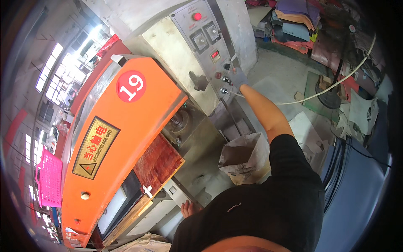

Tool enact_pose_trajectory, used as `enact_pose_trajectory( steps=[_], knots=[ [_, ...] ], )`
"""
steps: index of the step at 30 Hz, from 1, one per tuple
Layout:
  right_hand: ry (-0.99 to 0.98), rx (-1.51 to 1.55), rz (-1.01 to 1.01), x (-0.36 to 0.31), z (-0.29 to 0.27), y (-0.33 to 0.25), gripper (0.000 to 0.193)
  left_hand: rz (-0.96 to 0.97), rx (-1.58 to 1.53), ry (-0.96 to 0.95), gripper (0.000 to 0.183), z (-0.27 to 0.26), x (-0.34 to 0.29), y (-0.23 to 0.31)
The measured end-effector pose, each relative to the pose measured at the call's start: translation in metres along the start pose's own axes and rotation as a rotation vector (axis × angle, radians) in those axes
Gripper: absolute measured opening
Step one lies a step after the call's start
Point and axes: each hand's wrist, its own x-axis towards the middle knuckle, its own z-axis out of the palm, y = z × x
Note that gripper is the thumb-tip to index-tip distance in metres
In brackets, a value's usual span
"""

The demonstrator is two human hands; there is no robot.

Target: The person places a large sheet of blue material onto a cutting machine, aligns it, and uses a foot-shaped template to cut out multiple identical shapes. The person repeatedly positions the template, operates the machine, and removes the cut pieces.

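Note:
My right arm reaches out to the grey control panel (195, 35) on the upright machine housing. Beside the panel's lower knobs is my right hand (239, 77), pale and blurred, so I cannot tell how its fingers lie. A black knob (227, 66) and a switch (226, 80) sit close to it. Low in front of me, my left hand (188, 208) rests with fingers extended on a grey metal bracket (178, 192). The big orange press arm (126, 122) spans above a worn red-brown board (157, 164), with a dark-framed white sheet (115, 203) partly under it.
An open sack-lined bin (243, 156) stands between my body and the panel. A pale hose (315, 97) curves off rightwards. Stacked coloured sheets (296, 21) lie at the far right, blue-grey sheets (357, 201) nearer. A pink basket (49, 178) sits beyond the press arm.

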Motion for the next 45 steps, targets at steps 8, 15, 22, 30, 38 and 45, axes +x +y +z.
enact_pose_trajectory(
  steps=[8, 15, 22, 30, 38, 45],
  knots=[
    [0.025, -0.279, -0.243, 0.024, 0.006, -0.012, 0.037, -0.021, 0.026, 0.084, 0.022, -0.002, 0.005, 0.009],
    [-0.128, -0.35, -0.225, 0.014, -0.013, -0.011, 0.041, 0.155, 0.066, 0.06, 0.015, 0.009, -0.011, -0.019],
    [-0.174, -0.166, -0.037, -0.026, -0.002, 0.043, 0.048, 0.278, 0.139, 0.072, 0.012, 0.014, -0.019, -0.031],
    [-0.012, -0.123, -0.024, 0.012, -0.001, -0.003, 0.045, 0.294, 0.116, 0.02, 0.017, 0.008, -0.017, -0.034],
    [-0.189, 0.227, 0.223, 0.038, 0.012, 0.009, 0.042, 0.307, 0.124, -0.043, 0.022, 0.007, -0.018, -0.037],
    [-0.002, -0.041, 0.083, -0.005, 0.024, 0.062, 0.041, 0.4, 0.16, -0.222, 0.025, -0.007, -0.009, -0.035]
  ],
)
